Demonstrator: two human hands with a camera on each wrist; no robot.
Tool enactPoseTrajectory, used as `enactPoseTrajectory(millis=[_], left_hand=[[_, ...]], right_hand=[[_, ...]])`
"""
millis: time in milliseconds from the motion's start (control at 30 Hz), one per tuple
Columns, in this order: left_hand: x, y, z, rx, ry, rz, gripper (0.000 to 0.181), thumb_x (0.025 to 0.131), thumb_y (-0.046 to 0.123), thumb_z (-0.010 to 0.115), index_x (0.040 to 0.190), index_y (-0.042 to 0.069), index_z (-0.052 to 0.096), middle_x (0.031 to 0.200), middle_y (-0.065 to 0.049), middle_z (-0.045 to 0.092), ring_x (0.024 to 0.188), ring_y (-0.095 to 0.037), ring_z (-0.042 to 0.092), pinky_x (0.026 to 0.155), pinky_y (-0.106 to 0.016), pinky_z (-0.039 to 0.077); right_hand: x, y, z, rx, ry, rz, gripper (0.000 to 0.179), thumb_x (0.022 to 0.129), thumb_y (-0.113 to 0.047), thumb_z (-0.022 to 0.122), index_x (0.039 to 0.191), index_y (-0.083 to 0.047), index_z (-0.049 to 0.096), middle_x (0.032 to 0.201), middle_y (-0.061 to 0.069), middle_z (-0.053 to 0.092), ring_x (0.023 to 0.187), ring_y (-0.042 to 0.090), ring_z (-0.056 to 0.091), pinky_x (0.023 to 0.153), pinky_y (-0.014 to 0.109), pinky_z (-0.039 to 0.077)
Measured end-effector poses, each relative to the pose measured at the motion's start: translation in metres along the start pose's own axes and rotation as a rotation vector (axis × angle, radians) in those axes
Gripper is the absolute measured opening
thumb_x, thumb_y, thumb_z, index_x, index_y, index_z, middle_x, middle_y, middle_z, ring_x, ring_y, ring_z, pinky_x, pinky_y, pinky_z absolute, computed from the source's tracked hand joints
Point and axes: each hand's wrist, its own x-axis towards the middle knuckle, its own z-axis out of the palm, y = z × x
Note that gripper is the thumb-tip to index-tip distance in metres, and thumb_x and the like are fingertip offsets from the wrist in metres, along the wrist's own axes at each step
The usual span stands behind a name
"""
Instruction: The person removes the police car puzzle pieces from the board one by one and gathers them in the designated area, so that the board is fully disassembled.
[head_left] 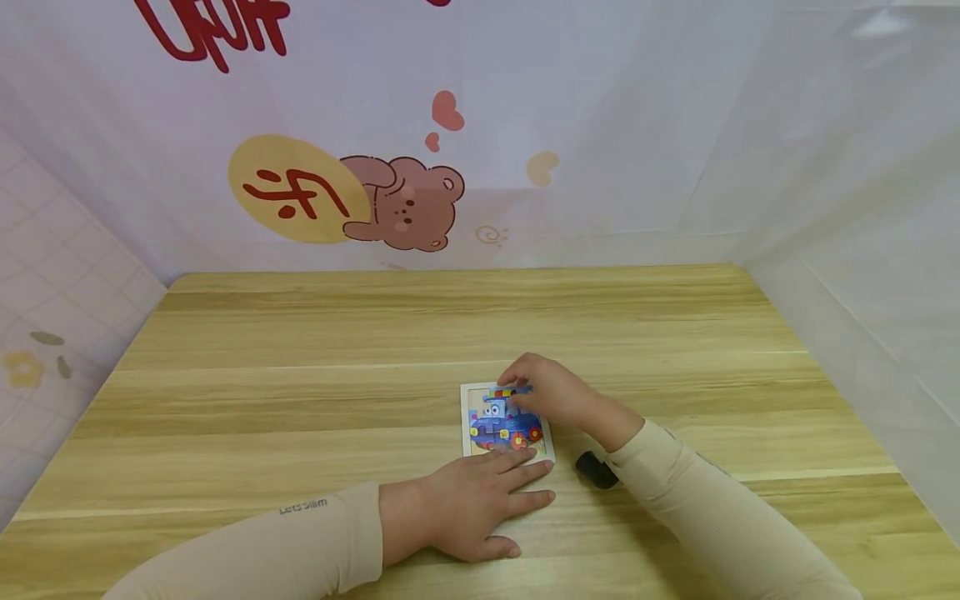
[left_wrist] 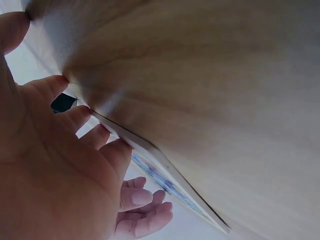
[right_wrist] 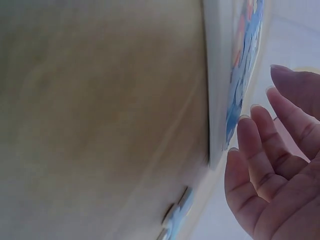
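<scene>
Your left hand (head_left: pixel 480 504) lies flat with spread fingers and grasps nothing; some of its fingertips rest on the near edge of the puzzle board (head_left: pixel 466 421). This board, with a blue car picture, lies on the desk (head_left: pixel 300 400) between your two hands. Your right hand (head_left: pixel 555 392) is above its far right part, the fingers loosely bent, and I see nothing gripped in them. Below your right hand, one loose light-blue piece (right_wrist: pixel 177 212) lies beside the board. A black object (head_left: pixel 595 471) is just beside your right wrist.
</scene>
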Motion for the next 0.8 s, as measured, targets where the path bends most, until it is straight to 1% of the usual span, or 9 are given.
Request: enactPoseTrajectory(millis=[300, 567, 800], left_hand=[[-0.001, 0.000, 0.000, 0.018, 0.015, 0.005, 0.063, 0.096, 0.059, 0.041, 0.150, 0.026, 0.037, 0.158, -0.004, 0.027, 0.145, -0.024, 0.024, 0.113, -0.034, 0.027], [0.000, 0.000, 0.002, 0.024, 0.024, 0.009, 0.063, 0.096, 0.059, 0.042, 0.149, 0.026, 0.038, 0.157, -0.005, 0.028, 0.145, -0.024, 0.024, 0.113, -0.034, 0.028], [0.000, 0.000, 0.000, 0.029, 0.020, 0.008, 0.063, 0.096, 0.059, 0.041, 0.150, 0.026, 0.038, 0.158, -0.005, 0.028, 0.145, -0.024, 0.024, 0.113, -0.034, 0.029]], right_hand=[[0.005, -0.008, 0.002, -0.077, -0.020, -0.037, 0.018, 0.087, -0.008, 0.071, 0.105, -0.007, 0.071, 0.105, 0.002, 0.063, 0.095, 0.017, 0.058, 0.090, 0.037, 0.049], [0.009, -0.013, 0.005, -0.138, -0.040, -0.058, 0.016, 0.086, -0.009, 0.071, 0.102, -0.007, 0.073, 0.103, 0.002, 0.065, 0.101, 0.019, 0.058, 0.094, 0.038, 0.047], [0.012, -0.017, 0.007, -0.172, -0.054, -0.064, 0.014, 0.086, -0.012, 0.072, 0.099, -0.008, 0.074, 0.104, 0.003, 0.064, 0.101, 0.020, 0.057, 0.095, 0.038, 0.047]])
